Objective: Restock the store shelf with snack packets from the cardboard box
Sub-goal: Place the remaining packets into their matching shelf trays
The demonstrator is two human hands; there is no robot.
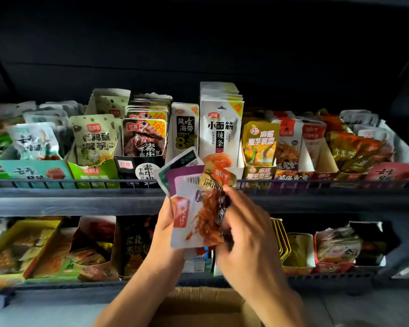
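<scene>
My left hand (166, 226) grips a fanned stack of snack packets (194, 208) from below, in front of the upper shelf rail (80, 185). The front packet is white with orange shredded food printed on it. My right hand (243, 232) pinches the right edge of that stack, on a gold-topped packet (219, 179). The cardboard box (203, 303) sits open at the bottom, between my forearms. Its inside is mostly hidden.
The upper shelf holds display cartons of packets: a tall white stack (220, 128) just behind my hands, a black carton (142, 147) to its left, yellow and purple ones (260, 147) to its right. The lower shelf (57, 251) carries more cartons. The shelf above is dark.
</scene>
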